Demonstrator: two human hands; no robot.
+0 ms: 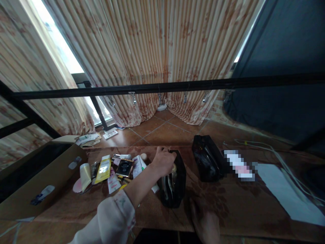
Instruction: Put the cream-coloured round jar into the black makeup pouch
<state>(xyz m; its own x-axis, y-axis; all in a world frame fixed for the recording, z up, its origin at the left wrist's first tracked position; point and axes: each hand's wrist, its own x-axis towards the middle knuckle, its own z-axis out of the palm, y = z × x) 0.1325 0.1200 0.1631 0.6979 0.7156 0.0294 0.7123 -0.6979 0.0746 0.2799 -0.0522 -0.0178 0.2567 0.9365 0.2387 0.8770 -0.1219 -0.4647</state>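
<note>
Left hand (164, 162) at the black pouch (179, 184)!
Loose cosmetics (125, 167) remain, left; right hand (206, 218) near; can't tell either's finger grip.

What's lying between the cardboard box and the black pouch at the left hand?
In the head view, a cluster of cosmetics, including a yellow tube and a black square case, partly hidden by the left forearm.

No legible txt; tube lbls (103, 169) prob. too blurry.
</note>
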